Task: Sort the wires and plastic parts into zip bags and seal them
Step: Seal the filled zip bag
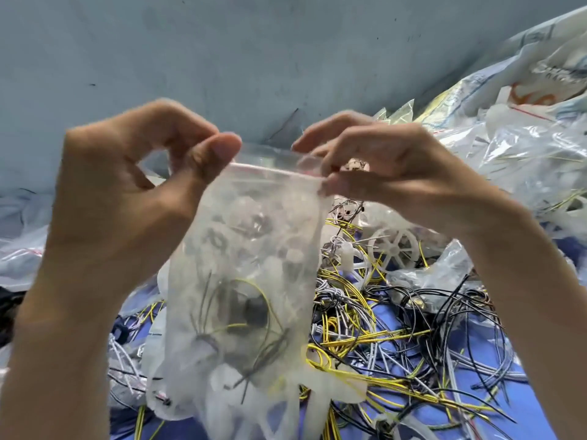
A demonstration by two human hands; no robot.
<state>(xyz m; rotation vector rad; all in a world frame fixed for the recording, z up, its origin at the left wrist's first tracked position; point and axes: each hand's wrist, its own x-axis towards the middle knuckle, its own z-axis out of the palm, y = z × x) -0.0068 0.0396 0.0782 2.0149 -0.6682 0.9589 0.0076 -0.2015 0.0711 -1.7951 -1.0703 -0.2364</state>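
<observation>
Left hand (127, 192) and right hand (397, 173) fingers pinch the filled zip bag (247, 281) at its seal strip; closure appears incomplete. Below the fingers, many loose wires (397, 338) and plastic parts (394, 249) await sorting.

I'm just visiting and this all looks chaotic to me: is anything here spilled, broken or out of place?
Nothing looks damaged. The zip bag hangs whole between the left hand and right hand, which pinch its top corners. The only mess is the tangled wires, heaped loose on the blue surface below.
</observation>
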